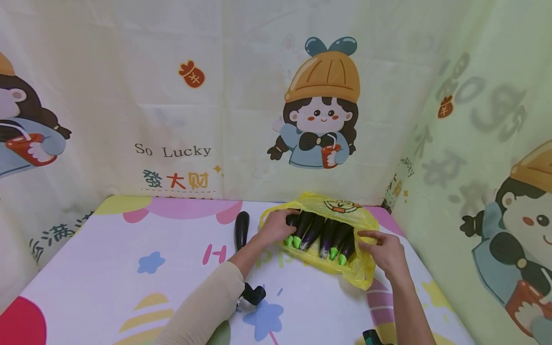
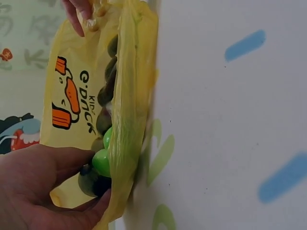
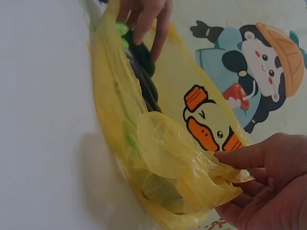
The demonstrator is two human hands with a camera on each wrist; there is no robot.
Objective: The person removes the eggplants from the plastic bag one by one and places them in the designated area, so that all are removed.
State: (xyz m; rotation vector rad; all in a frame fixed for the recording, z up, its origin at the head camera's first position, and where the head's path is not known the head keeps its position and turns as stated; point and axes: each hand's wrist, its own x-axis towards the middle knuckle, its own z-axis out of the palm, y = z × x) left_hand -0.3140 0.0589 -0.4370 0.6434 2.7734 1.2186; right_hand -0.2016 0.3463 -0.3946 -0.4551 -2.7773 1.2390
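Note:
A yellow plastic bag (image 1: 364, 275) with a duck print lies open on the table, its mouth facing me. Inside, several dark purple eggplants (image 1: 329, 237) lie side by side, green stem ends toward me. My left hand (image 1: 276, 226) reaches into the bag's left end. Its thumb and fingers hold the leftmost eggplant (image 2: 86, 181), seen close in the left wrist view. On the right, my right hand (image 1: 385, 251) pinches the bag's edge between thumb and fingers; the right wrist view shows the crumpled plastic (image 3: 211, 179) there. Another eggplant (image 1: 241, 227) lies outside, left of the bag.
A white tablecloth (image 1: 95, 282) with coloured prints covers the table. Behind it hangs a printed curtain (image 1: 241, 120), and another curtain (image 1: 435, 201) borders the right side. A black device (image 1: 254, 294) shows beside the left forearm, and a dark one (image 1: 372, 337) near the right forearm.

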